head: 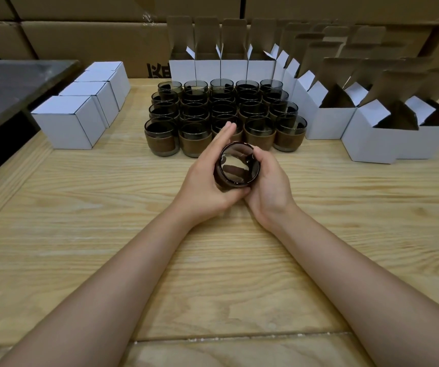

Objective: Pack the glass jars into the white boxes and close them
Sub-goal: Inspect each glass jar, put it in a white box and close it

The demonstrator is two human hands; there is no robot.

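Note:
A dark glass jar (237,165) is tipped with its mouth toward me, just above the wooden table. My left hand (207,181) cups its left side with the fingers stretched forward, and my right hand (268,184) wraps its right side. Behind it stand several rows of smoky glass jars with brown sleeves (223,115). Open white boxes (366,139) with raised flaps line the back and right. Closed white boxes (70,123) sit in a row at the left.
The wooden table (107,207) stretches toward me. A dark metal surface (9,83) adjoins its left edge. Stacked brown cartons (93,38) form a wall behind everything.

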